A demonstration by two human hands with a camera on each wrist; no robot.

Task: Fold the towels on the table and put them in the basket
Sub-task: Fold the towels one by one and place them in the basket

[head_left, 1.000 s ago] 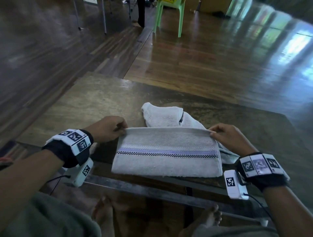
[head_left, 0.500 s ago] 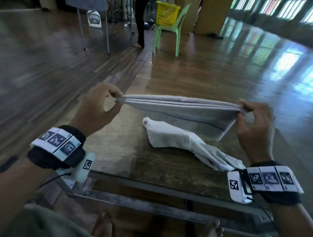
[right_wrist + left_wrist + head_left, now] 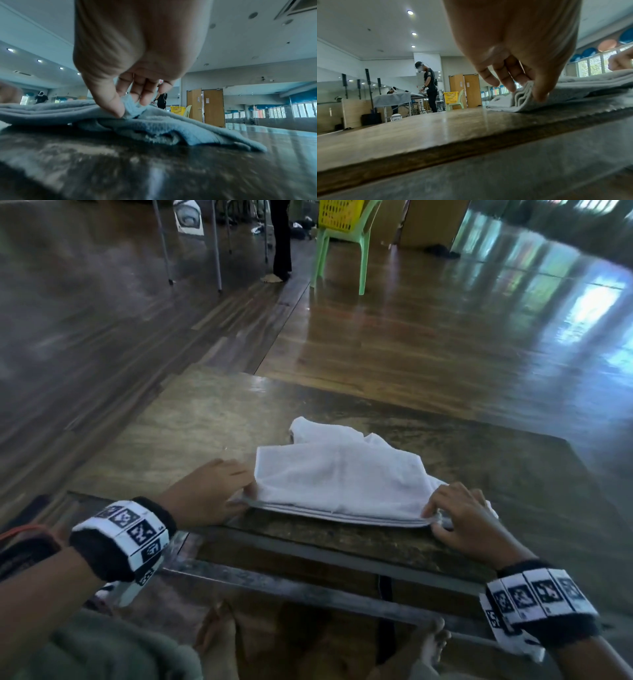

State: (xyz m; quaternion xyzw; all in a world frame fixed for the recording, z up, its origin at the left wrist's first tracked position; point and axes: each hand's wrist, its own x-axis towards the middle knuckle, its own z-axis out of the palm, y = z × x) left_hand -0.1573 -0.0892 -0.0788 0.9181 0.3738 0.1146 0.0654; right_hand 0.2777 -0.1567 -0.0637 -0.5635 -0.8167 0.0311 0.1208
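White folded towel [image 3: 337, 484] on table [image 3: 191, 422] — left hand [image 3: 205, 496], right hand [image 3: 466, 520] pinching near corners

On the desk [image 3: 436, 129] lies a folded grey towel [image 3: 573, 93], its layered corner pinched by the left hand [image 3: 518, 44], whose fingers [image 3: 506, 79] curl down onto it. Well beyond the desk, a yellow basket [image 3: 451, 97] sits on a pale green chair [image 3: 458, 102].

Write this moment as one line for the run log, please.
step: folding | left hand: pinches towel corner | right hand: pinches other corner | towel: on table, over second towel | basket: not reached
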